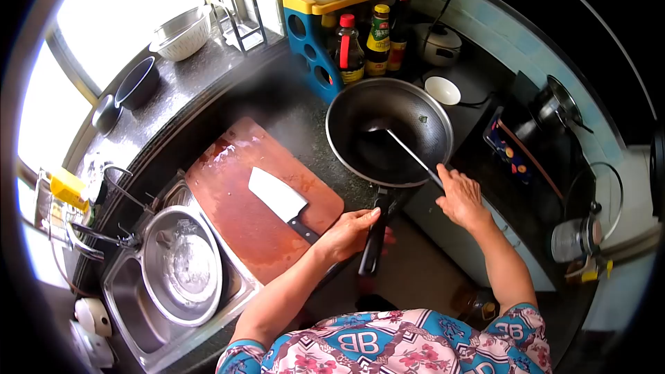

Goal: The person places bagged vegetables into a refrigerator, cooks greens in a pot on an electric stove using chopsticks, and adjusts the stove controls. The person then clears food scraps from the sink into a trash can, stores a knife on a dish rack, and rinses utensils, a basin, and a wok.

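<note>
A dark wok [346, 118] stands at the counter's corner, its black handle [374, 242] pointing towards me. My left hand [350, 234] is closed at that handle, thumb on top near the rim; its other fingers are mostly hidden beneath. My right hand [460, 197] grips a long-handled metal cooking utensil [409, 149], whose head rests low inside the wok; I cannot tell whether it is a spatula or a ladle. A small green scrap [422, 119] clings to the wok's inner wall. Beside my left hand, a cleaver [276, 194] lies on a wet reddish-brown cutting board [232, 228].
Left of the board, a metal basin [216, 263] sits in the steel sink [125, 305]. Behind the wok are a blue-and-yellow rack [305, 41], sauce bottles [378, 40] and a white bowl [442, 91]. A metal pot [554, 100] stands at right.
</note>
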{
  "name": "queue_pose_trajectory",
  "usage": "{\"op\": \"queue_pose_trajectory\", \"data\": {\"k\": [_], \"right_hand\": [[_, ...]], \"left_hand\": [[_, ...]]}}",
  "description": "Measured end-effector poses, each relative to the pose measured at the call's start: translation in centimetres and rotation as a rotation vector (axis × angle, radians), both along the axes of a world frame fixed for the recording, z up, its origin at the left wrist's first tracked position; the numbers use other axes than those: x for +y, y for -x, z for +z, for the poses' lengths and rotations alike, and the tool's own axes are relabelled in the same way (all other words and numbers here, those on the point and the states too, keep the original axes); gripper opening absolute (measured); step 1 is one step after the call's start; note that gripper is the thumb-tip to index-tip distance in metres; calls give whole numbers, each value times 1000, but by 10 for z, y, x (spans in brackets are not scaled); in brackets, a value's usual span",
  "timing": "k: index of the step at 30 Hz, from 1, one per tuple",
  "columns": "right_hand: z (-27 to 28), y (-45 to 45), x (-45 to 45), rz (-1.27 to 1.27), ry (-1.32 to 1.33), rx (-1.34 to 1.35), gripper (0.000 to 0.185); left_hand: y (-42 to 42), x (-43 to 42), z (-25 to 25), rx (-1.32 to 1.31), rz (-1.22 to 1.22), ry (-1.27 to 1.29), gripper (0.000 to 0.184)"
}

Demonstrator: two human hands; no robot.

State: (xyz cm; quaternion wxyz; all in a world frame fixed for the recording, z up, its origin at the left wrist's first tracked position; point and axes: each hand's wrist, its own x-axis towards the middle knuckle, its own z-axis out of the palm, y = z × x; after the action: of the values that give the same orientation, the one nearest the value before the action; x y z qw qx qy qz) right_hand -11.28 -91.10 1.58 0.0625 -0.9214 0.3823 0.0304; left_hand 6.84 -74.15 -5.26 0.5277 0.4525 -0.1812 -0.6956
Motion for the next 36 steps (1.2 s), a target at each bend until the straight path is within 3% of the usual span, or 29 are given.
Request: {"op": "queue_pose_trajectory", "data": {"k": [2, 5, 7, 10, 13, 20, 31, 33, 36], "right_hand": [[-11, 8, -14, 60, -62, -71, 65], [-23, 18, -26, 178, -122, -262, 53], [-26, 20, -31, 233, -162, -319, 47], [-19, 19, -31, 123, -307, -464, 41], [-10, 23, -31, 40, -497, -512, 40], [29, 40, 0, -12, -658, -615, 45], [73, -6, 145, 221, -845, -630, 51], [73, -22, 183, 306, -894, -606, 50], [76, -52, 248, 417, -1120, -498, 46]], "left_hand": [[13, -18, -9, 574, 16, 25, 42], [20, -26, -26, 675, 16, 124, 34], [27, -25, -15, 601, 76, 39, 25], [29, -24, -6, 541, 104, 32, 23], [29, -21, 8, 554, 112, 139, 12], [35, 33, 46, 569, 190, 193, 13], [44, 233, 80, 537, 413, 364, 15], [52, 282, 73, 592, 510, 369, 34], [65, 360, 71, 564, 593, 390, 33]]}}
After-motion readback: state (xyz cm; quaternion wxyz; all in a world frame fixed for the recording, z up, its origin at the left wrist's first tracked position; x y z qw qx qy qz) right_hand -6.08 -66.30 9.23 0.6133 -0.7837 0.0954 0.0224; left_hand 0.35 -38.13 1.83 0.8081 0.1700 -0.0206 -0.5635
